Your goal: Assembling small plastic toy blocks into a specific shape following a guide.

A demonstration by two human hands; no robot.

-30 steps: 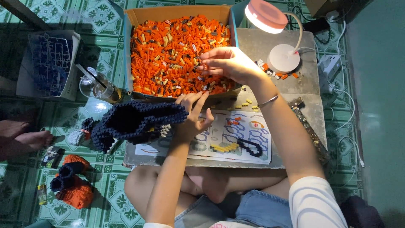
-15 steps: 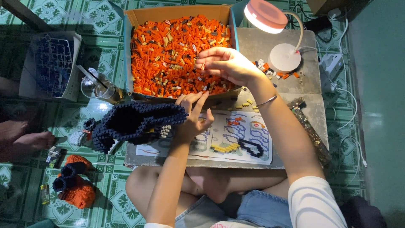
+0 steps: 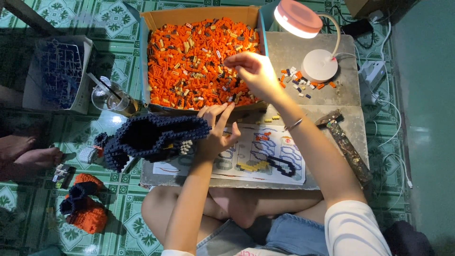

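Left hand point(image 3: 215, 130) gripped the dark blue brick model point(image 3: 151, 137), whose long axis lay across the table edge, pointing left. Right hand point(image 3: 253, 73), fingers pinched, reached into the box of orange bricks point(image 3: 189, 61).

— What's the model point(image 3: 151, 137) like?
— Dark blue, built of tiny bricks, hollow, lying on its side at the surface's point(image 3: 303, 102) left edge, with a small white patch underneath.
— And the box point(image 3: 147, 61)?
— Cardboard, open, full of loose orange bricks point(image 3: 189, 61) mixed with some white and dark ones.
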